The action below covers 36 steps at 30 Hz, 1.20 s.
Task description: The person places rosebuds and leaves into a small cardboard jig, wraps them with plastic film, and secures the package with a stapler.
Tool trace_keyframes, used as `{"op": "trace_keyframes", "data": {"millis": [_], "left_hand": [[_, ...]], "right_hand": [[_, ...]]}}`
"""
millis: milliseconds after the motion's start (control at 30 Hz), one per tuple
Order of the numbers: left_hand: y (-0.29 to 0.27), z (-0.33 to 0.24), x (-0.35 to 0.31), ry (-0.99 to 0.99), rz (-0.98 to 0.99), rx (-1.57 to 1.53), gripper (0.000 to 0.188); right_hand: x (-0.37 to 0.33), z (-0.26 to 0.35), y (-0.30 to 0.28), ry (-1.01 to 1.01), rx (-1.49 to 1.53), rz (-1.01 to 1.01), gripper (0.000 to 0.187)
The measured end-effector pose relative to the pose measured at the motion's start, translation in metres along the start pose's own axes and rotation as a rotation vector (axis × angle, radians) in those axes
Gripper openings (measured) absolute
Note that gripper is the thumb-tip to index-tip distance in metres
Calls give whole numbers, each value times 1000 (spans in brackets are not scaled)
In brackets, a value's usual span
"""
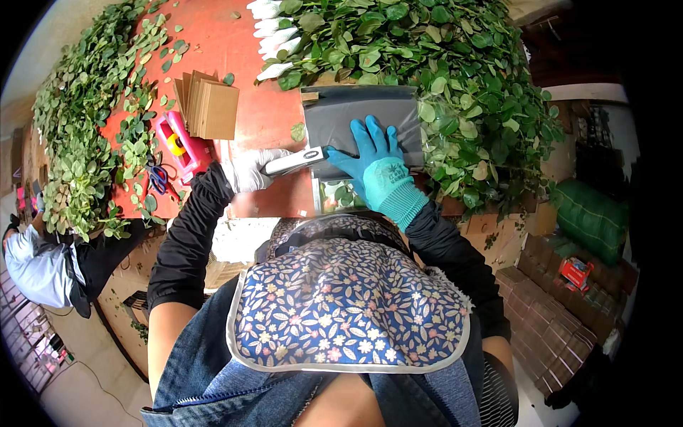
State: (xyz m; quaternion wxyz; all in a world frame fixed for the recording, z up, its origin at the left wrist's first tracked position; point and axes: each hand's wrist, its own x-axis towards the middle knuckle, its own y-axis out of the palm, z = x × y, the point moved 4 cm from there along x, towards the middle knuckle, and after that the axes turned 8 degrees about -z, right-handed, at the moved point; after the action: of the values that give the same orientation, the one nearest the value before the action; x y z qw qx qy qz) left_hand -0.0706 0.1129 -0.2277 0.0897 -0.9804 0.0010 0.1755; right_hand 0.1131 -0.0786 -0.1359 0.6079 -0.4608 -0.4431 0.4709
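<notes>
My left hand (250, 171), in a white glove, is closed round a slim white-and-grey stapler (293, 161). The stapler's tip reaches the left side of a dark grey sheet wrapped in clear plastic (331, 114). On that sheet lies my right hand (383, 171), in a teal-and-blue glove, fingers spread and palm down. Its thumb points at the stapler's tip. Leafy stems (445, 121) stick out past the sheet's right side. Below the sheet, at the table's near edge, some leaves show through clear plastic (338, 196).
Left of my hands are a stack of brown cardboard pieces (213, 107), a pink tape dispenser (179, 146) and blue-handled scissors (158, 179). Leafy stems pile up at the left (78, 128) and far right. White-wrapped stem ends (274, 35) lie at the back. Another person (50, 263) is at the far left.
</notes>
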Motion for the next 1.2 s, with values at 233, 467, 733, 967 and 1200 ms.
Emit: {"op": "trace_keyframes", "data": {"millis": [233, 467, 733, 967, 1200], "left_hand": [[-6, -31, 5, -56, -21, 366, 56], [-5, -38, 7, -59, -127, 467, 41], [-2, -51, 29, -320, 5, 869, 34], [2, -45, 13, -285, -55, 625, 39], [11, -7, -60, -285, -172, 474, 37]], "right_hand": [[-2, -2, 2, -12, -2, -6, 55], [-11, -7, 7, -29, -5, -38, 64], [-14, -17, -15, 4, 369, -221, 58], [-61, -103, -7, 412, 651, -522, 54], [-60, -85, 4, 508, 814, -491, 56]]}}
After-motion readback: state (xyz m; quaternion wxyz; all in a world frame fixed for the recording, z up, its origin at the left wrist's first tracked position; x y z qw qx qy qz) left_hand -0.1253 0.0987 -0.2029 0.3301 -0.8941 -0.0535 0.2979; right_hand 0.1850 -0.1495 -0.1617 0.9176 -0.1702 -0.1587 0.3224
